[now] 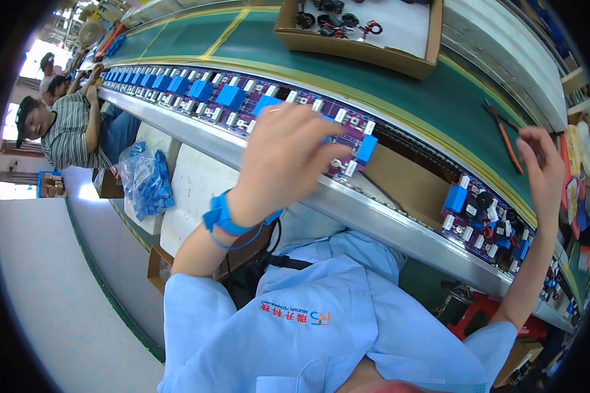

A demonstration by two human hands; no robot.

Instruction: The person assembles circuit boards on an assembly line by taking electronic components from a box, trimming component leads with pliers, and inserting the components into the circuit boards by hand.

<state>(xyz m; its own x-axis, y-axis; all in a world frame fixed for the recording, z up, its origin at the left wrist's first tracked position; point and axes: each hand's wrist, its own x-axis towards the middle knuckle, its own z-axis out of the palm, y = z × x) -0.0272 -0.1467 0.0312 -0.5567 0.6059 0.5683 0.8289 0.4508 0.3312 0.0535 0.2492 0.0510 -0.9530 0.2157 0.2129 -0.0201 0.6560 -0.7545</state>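
Observation:
Over the row of purple circuit boards [213, 98], which carry blue block parts and white connectors, reaches my left hand [288, 154]. Its thumb and forefinger stand apart just above the end board [354, 141], with nothing seen between them; the other fingers are bent, slightly blurred. I cannot tell whether it touches the board. A blue strap [223, 215] with a cord circles that wrist. My right hand [543, 167] is raised at the right, its fingers loosely bent and apart, holding nothing visible. Beside it, orange-handled pliers [507, 137] lie on the green belt.
A metal rail [210, 134] edges the line. A cardboard box [360, 46] of black and red wired parts stands on the belt [459, 105]. More boards with black wired parts [488, 226] lie right, past a gap. A bag of blue parts [147, 180] and seated people are left.

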